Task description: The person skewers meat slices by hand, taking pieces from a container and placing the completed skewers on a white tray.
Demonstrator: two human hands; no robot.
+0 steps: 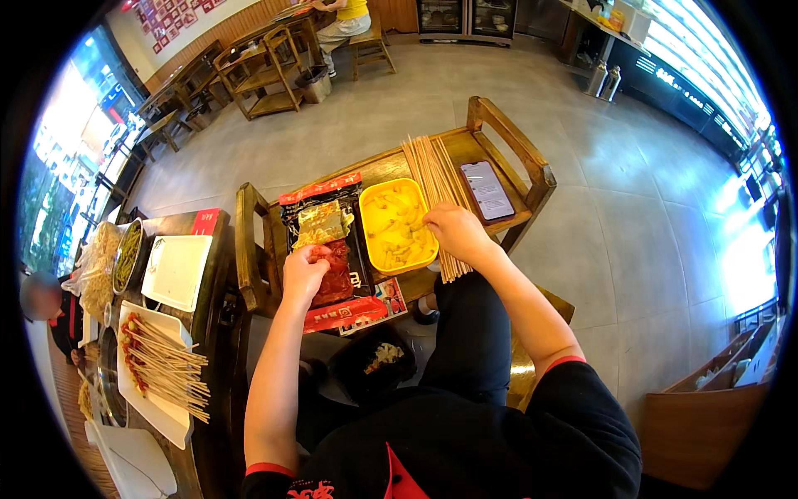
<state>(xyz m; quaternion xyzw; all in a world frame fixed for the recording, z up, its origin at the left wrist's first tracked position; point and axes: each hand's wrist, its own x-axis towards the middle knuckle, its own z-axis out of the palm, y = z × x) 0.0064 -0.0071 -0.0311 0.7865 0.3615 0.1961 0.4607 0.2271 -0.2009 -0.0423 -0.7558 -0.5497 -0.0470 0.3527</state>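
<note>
My left hand [305, 271] is at the left edge of thin red meat slices [336, 274], with an edge of one between thumb and finger. The slices lie on a black plastic package [361, 249] with red ends, beside a crumpled clear-and-gold packet [319, 219]. My right hand [460, 232] is over the right rim of a yellow plastic tray [381, 267], its fingertips drawn together; whether they hold anything is hidden. Pale yellow-green pickled peppers [402, 244] lie in the tray. Right of it lies a bundle of bamboo skewers [430, 165], partly under my right hand.
A phone [487, 190] lies on the wooden chair-like stand [374, 168]. On the left table, a white tray [171, 424] holds loaded skewers [165, 358], near an unloaded white tray [177, 271] and a bowl of green vegetables [128, 256]. A black bin [349, 374] stands below. Another person [59, 324] is far left.
</note>
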